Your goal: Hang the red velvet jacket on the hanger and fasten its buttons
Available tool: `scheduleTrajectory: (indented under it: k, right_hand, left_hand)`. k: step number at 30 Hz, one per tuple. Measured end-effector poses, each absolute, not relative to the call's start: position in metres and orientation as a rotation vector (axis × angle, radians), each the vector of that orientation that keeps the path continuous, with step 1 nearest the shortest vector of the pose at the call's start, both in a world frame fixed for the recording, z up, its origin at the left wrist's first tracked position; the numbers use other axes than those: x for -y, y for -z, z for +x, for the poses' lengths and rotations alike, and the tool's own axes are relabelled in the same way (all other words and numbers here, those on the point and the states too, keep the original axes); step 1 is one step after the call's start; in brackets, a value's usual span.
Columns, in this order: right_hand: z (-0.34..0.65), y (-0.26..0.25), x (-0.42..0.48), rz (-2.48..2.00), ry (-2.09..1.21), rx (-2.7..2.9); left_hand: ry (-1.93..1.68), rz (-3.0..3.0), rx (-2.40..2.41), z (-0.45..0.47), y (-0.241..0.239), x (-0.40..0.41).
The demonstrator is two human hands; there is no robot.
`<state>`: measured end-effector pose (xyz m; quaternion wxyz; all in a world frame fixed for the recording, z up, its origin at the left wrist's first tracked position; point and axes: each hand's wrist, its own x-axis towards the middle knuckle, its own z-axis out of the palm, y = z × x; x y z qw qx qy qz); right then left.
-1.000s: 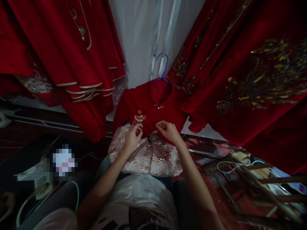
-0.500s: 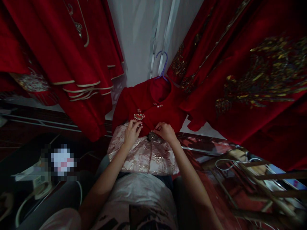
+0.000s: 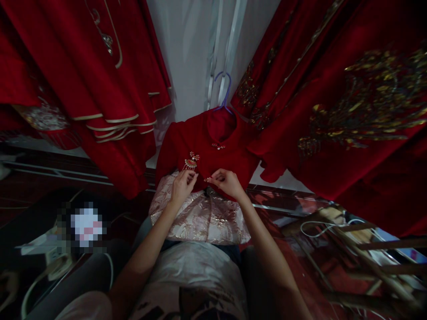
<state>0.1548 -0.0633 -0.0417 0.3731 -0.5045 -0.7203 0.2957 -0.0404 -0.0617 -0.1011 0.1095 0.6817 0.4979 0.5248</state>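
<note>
A small red jacket (image 3: 230, 155) hangs on a purple hanger (image 3: 223, 89) in front of me, above a pink-and-gold brocade skirt (image 3: 200, 218). A gold fan-shaped brooch with tassels (image 3: 191, 162) is pinned on its chest, and a small clasp (image 3: 218, 146) sits near the collar. My left hand (image 3: 182, 186) pinches the jacket's front edge just below the brooch. My right hand (image 3: 227, 183) pinches a small button on the same edge, a few centimetres from the left hand.
Red embroidered robes hang at the left (image 3: 100, 89) and at the right (image 3: 350, 111), crowding the jacket. A white wall with a pale rail (image 3: 213, 49) is behind. A wooden chair with a white cable (image 3: 336, 231) stands at the right; cables and boxes lie lower left (image 3: 50, 262).
Both hands shifted slightly along the jacket's front edge and drew closer together; the brooch's tassels swung a little. The view tilted slightly.
</note>
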Motion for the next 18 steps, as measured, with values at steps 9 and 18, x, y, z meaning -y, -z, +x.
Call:
scheduleTrajectory:
  k: [9, 18]
  right_hand:
    - [0.113, 0.065, 0.066, -1.24, -0.682, 1.659]
    - [0.113, 0.069, 0.066, -1.245, -0.652, 1.656]
  left_hand:
    - [-1.535, 1.496, -1.241, -0.043, 0.109, 0.057]
    - [-1.515, 1.46, -1.204, -0.036, 0.11, 0.067]
